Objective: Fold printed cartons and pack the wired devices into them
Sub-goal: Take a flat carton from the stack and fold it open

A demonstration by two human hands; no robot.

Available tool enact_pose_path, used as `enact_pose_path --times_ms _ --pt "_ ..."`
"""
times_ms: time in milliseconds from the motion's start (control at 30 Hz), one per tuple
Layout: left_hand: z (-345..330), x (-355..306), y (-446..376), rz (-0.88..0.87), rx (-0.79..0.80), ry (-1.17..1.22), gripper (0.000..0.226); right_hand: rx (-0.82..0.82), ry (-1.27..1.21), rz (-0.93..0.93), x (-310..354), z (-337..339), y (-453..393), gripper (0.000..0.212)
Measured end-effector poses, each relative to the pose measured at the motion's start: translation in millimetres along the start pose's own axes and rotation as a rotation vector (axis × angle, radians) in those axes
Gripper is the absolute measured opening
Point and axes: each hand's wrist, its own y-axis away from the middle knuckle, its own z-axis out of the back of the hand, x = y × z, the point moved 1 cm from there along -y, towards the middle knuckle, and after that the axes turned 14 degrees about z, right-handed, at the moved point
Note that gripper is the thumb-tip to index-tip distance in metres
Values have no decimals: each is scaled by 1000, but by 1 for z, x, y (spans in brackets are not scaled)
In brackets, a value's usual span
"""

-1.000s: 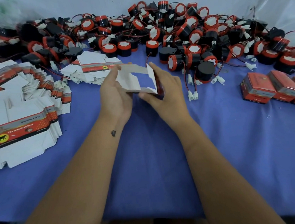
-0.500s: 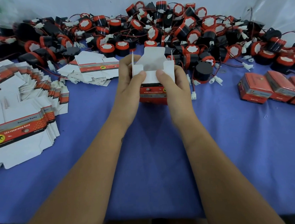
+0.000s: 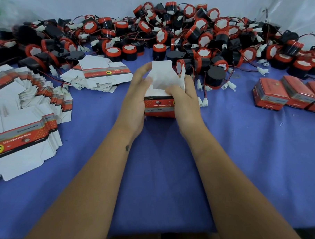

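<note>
Both my left hand (image 3: 134, 100) and right hand (image 3: 184, 100) curl around the carton (image 3: 160, 108), light, thin card that likely creases easily, best held by its side walls.

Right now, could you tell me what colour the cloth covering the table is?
The cloth is plain blue-violet, best seen in the head view.

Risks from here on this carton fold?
1. Both hands, left hand and right hand, grip the carton while the white end flap stands up unfolded; pressing it unevenly may crease it or leave it untucked.
2. The device pile is a tangle of wires and connectors; pulling one out may drag its neighbours along.
3. The flat carton stack lies against that pile, so dragged wires might scatter it.
</note>
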Motion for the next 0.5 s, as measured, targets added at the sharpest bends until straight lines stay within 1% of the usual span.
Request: enact_pose_path --times_ms 100,167,200,267,300,400,433,500 --pt "0 -1 0 12 -16 -80 42 24 -15 -3 -2 -1 1 19" --pt "0 -3 1 6 -46 -86 43 48 -109 -28 -3 -3 1 15" --pt "0 -4 1 3 -63 -84 43 47 -190 -60 -2 -4 1 21" --pt "0 -4 2 3 -95 -69 41 9 -303 -120 -2 -3 -1 39" --pt "0 -4 1 -4 -103 -62 40 -10 -305 -133 -1 -3 -1 40" --pt "0 -3 1 -29 -91 -73 38 27 -229 -119 -1 -2 -2 22" --pt "0 -3 1 -30 -87 -69 38 51 -204 -101 0 -2 -2 21" --pt "1 -3 1 -40 -77 -48 38 83 -172 -73 2 0 -2 29"
